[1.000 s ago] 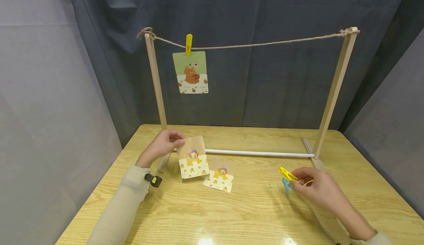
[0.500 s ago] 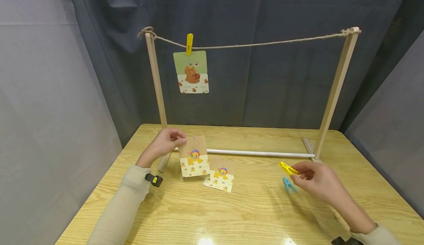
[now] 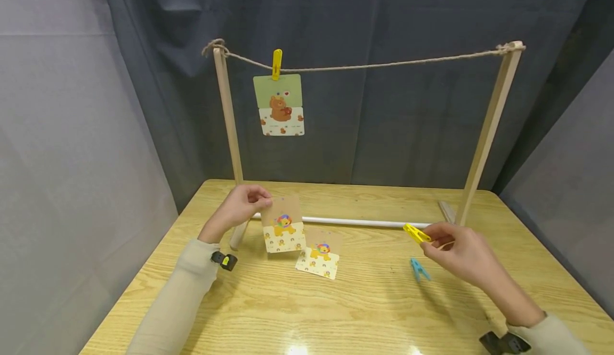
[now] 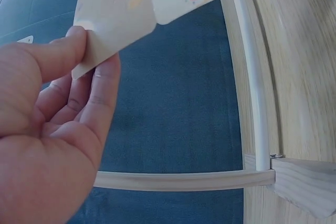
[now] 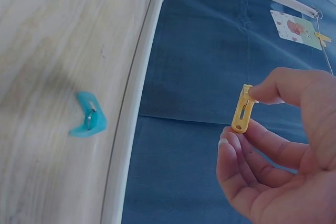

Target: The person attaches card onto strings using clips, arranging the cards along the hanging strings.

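My left hand pinches a lion card by its upper left corner, thumb in front and fingers behind, as the left wrist view also shows. The card hangs above the table with its lion picture facing me. On the right, my right hand holds a yellow clothespin between thumb and fingertips, raised over the table. Below it lies a blue clothespin. A second lion card rests on the tabletop, its corner overlapped by the held one. From the rope hangs a bear card under another yellow clothespin.
Two wooden posts, left and right, carry the rope. A white rod joins them low down, near the back of the wooden table. Dark curtain hangs behind.
My right hand has lifted the yellow clothespin slightly up and away from the blue one, which stays on the table. The card in my left hand has shifted a little right and up.
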The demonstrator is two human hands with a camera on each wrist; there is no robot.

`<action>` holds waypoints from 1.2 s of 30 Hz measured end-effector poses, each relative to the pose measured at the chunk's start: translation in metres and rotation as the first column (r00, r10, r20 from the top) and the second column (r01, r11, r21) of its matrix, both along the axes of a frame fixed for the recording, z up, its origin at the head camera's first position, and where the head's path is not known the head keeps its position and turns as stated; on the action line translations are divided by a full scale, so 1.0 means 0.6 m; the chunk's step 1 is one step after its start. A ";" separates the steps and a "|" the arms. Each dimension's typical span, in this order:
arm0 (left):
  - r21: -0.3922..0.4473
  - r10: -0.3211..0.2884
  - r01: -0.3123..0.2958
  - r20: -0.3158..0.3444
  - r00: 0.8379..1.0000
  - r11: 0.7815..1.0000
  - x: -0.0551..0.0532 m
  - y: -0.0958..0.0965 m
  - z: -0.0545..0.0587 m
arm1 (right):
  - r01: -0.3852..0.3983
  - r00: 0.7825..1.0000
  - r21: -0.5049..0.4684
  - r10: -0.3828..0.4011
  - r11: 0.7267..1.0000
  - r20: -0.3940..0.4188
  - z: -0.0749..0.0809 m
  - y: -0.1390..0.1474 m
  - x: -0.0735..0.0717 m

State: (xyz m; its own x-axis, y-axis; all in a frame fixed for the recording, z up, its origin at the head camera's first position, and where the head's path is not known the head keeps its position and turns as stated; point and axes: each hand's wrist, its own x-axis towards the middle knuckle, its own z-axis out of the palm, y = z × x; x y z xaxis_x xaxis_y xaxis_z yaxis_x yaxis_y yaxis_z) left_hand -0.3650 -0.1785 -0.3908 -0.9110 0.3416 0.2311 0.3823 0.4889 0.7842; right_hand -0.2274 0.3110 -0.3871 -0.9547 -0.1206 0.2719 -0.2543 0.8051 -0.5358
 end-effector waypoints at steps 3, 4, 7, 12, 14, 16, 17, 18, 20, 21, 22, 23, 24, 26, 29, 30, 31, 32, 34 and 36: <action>0.004 0.004 -0.004 -0.001 1.000 1.000 0.001 0.003 0.003 | 0.001 1.000 0.006 -0.001 1.000 -0.013 0.009 -0.002 -0.003; 0.003 0.004 -0.004 -0.006 1.000 1.000 0.002 0.003 0.004 | 0.001 1.000 0.006 -0.001 1.000 -0.018 0.011 -0.002 -0.004; -0.007 0.008 -0.008 -0.030 1.000 1.000 0.006 0.005 0.009 | 0.001 0.999 0.008 -0.001 1.000 -0.033 0.017 -0.004 -0.006; -0.008 0.016 -0.016 -0.048 0.999 1.000 0.009 0.009 0.014 | -0.001 0.998 0.014 0.002 1.000 -0.065 0.025 -0.004 -0.009; 0.002 0.017 -0.017 -0.044 0.999 1.000 0.010 0.011 0.015 | -0.001 0.997 0.015 0.002 1.000 -0.074 0.029 -0.004 -0.011; 0.011 0.014 -0.014 -0.043 0.999 1.000 0.012 0.012 0.017 | -0.004 0.997 0.011 0.005 1.000 -0.079 0.035 -0.004 -0.012; 0.015 0.014 -0.014 -0.042 0.999 1.000 0.012 0.012 0.018 | -0.004 0.997 0.010 0.005 1.000 -0.082 0.038 -0.005 -0.013; 0.018 0.014 -0.013 -0.043 0.999 1.000 0.013 0.012 0.018 | -0.005 0.997 0.008 0.006 1.000 -0.083 0.041 -0.005 -0.013; 0.021 0.017 -0.016 -0.041 0.999 1.000 0.013 0.013 0.018 | -0.002 0.996 0.008 0.003 1.000 -0.088 0.047 -0.007 -0.014; 0.022 0.017 -0.016 -0.043 0.999 1.000 0.013 0.013 0.018 | -0.002 0.996 0.006 0.003 1.000 -0.089 0.050 -0.007 -0.015; 0.023 0.018 -0.017 -0.044 0.999 1.000 0.013 0.013 0.019 | -0.002 0.996 0.004 0.002 1.000 -0.087 0.052 -0.008 -0.015; 0.023 0.019 -0.018 -0.045 0.999 1.000 0.013 0.014 0.019 | -0.001 0.996 0.004 0.001 1.000 -0.085 0.055 -0.009 -0.015; 0.024 0.018 -0.017 -0.046 0.999 1.000 0.015 0.015 0.020 | 0.002 0.996 0.005 -0.002 1.000 -0.084 0.057 -0.009 -0.016; 0.026 0.020 -0.019 -0.049 0.999 0.999 0.017 0.017 0.022 | 0.008 0.996 0.004 -0.008 1.000 -0.084 0.061 -0.011 -0.016; 0.030 0.023 -0.022 -0.055 0.998 0.999 0.020 0.018 0.025 | 0.008 0.996 0.003 -0.007 1.000 -0.092 0.066 -0.013 -0.016; 0.033 0.024 -0.022 -0.056 0.998 0.999 0.021 0.018 0.026 | 0.008 0.995 0.002 -0.007 1.000 -0.096 0.067 -0.014 -0.016; 0.035 0.025 -0.023 -0.057 0.998 0.999 0.020 0.018 0.026 | 0.006 0.995 0.001 -0.006 1.000 -0.099 0.069 -0.015 -0.016; 0.037 0.025 -0.023 -0.057 0.998 0.999 0.021 0.018 0.026 | 0.004 0.995 0.001 -0.004 1.000 -0.102 0.070 -0.016 -0.017; 0.041 0.029 -0.026 -0.061 0.998 0.999 0.022 0.018 0.027 | 0.001 0.994 0.001 -0.001 1.000 -0.106 0.073 -0.018 -0.018; 0.042 0.033 -0.030 -0.063 0.997 0.999 0.023 0.019 0.028 | 0.000 0.994 0.001 0.000 1.000 -0.114 0.075 -0.020 -0.019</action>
